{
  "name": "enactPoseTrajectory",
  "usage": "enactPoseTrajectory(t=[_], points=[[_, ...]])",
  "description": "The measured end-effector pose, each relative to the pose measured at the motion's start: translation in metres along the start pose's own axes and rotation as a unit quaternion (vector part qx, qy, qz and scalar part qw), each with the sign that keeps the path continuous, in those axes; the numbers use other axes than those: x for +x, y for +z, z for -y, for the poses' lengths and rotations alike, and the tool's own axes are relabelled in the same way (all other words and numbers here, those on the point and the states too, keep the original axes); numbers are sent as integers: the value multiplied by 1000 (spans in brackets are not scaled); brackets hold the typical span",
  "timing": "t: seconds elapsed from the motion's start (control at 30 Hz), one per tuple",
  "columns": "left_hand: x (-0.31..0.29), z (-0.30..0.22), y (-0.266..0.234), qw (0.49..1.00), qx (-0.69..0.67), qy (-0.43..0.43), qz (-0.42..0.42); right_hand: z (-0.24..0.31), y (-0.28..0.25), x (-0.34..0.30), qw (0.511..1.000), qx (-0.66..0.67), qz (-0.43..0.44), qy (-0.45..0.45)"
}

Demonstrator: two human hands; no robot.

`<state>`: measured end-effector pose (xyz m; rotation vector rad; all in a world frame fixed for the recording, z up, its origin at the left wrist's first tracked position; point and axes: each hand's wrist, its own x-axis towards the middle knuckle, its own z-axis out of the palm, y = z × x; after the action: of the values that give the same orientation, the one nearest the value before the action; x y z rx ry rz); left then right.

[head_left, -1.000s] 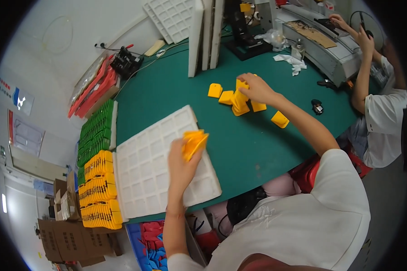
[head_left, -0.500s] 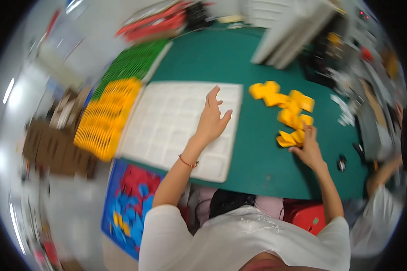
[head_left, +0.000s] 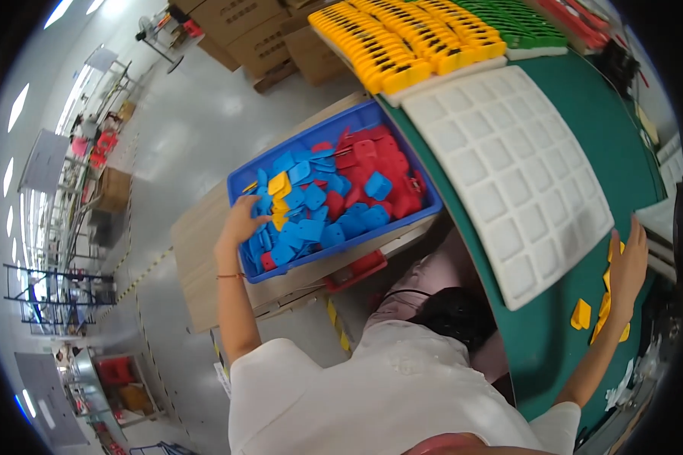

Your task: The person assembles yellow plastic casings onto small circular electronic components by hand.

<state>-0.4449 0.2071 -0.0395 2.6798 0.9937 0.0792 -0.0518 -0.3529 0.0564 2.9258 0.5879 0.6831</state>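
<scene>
My left hand [head_left: 243, 221] is at the left side of a blue bin [head_left: 431, 199], fingers apart beside a few flat yellow plastic pieces [head_left: 279, 184]. No piece shows clearly in its grasp. Around them lie many blue plastic pieces [head_left: 309, 230], with red plastic pieces [head_left: 368, 159] heaped toward the right. On the green table, my right hand [head_left: 628, 262] stretches its fingers over a row of yellow pieces [head_left: 604, 305], partly covering them. One more yellow piece [head_left: 580, 315] lies apart. Between the hands sits a white tray [head_left: 508, 152] with square hollows.
Yellow slotted parts [head_left: 410, 42] and green slotted parts [head_left: 512, 23] stand in rows beyond the white tray. The bin rests on a wooden surface [head_left: 205, 235] left of the green table [head_left: 535, 345]. Cardboard boxes [head_left: 243, 34] are stacked on the floor farther off.
The view has swung left. My left hand has moved from above the white tray to the blue bin. My right hand stays by the yellow pieces, its fingers now straighter.
</scene>
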Motion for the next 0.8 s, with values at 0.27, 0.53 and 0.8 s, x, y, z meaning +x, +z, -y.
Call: enactPoseTrajectory(t=[0.27, 0.53, 0.8], points=[[11, -41, 25, 997, 18, 15, -74, 231, -23, 32, 865, 307, 123, -377], [-19, -37, 31, 993, 4, 52, -106, 440, -10, -10, 660, 453, 110, -589], [-14, -44, 52, 979, 6, -9, -204, 583, 38, -48, 728, 359, 93, -576]])
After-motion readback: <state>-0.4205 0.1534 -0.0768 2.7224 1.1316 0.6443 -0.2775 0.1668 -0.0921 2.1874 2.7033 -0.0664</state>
